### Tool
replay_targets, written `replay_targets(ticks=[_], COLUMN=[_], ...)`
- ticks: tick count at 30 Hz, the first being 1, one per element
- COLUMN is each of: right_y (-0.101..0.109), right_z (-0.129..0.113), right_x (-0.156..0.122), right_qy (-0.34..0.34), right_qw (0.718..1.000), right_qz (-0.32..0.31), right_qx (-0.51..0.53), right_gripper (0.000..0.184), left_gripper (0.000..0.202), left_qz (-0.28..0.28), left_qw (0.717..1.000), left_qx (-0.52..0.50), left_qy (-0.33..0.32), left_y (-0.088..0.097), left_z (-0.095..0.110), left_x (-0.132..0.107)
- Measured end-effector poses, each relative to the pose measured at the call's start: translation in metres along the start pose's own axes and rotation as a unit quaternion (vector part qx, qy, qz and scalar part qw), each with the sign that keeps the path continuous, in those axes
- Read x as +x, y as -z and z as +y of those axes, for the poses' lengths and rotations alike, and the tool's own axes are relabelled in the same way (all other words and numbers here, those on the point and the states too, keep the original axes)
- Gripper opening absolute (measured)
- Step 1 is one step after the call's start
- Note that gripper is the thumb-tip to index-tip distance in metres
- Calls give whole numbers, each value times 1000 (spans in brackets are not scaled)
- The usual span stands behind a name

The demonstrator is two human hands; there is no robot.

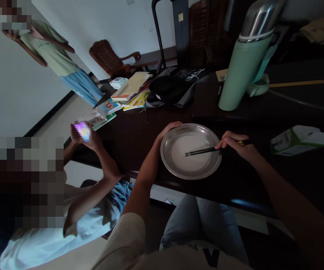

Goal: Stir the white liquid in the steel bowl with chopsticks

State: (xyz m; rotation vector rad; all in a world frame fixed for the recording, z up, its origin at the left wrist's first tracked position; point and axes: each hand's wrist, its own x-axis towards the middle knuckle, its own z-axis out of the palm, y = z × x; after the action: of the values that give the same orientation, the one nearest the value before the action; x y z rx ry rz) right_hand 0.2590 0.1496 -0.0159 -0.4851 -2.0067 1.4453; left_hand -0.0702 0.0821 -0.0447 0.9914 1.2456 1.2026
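Observation:
A round metal bowl [164, 159] stands on the dark table in front of me, with a whitish, smooth-looking mixture [190, 163] in it. My left hand [170, 129] rests against the bowl's far left rim, its fingers curled along the outside and partly hidden. In my right hand [235, 143] is a pair of dark chopsticks [202, 151], gripped near the bowl's right rim. Their tips dip into the white mixture near the middle of the bowl.
A green thermos [242, 71] stands beyond the bowl, beside a small green cup [259, 86]. An opened white-and-green carton [299, 140] lies to the right. Books [130, 88] and a black bag [173, 88] lie at the back. A seated person [94, 202] holds a phone at left; another person [55, 56] stands behind.

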Motion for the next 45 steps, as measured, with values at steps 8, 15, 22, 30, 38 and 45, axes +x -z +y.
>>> replay_targets(ticks=[8,15,22,30,38,45], right_y=[3,4,1,11,-1,8], right_z=[-4,-1,-1,-1,1,-1], right_x=[-1,0,-1,-1,2,-2], right_qy=[-2,-4,-10,6,15,4], right_qw=[999,1000,999,998,999,998], right_qz=[32,27,-17,52,-16,22], right_qx=[30,1,39,41,-45,50], right_gripper=[45,43,45,46,34,45], left_gripper=[22,22,22,24,22,24], left_qz=[3,3,13,6,5,2], left_qw=[1000,1000,1000,1000,1000,1000], left_qx=[-6,-9,10,13,9,-9], left_qy=[0,1,11,2,8,15], left_y=[-1,-1,0,0,0,-1], left_z=[-1,-2,-1,-2,1,0], left_x=[-2,-1,2,2,1,2])
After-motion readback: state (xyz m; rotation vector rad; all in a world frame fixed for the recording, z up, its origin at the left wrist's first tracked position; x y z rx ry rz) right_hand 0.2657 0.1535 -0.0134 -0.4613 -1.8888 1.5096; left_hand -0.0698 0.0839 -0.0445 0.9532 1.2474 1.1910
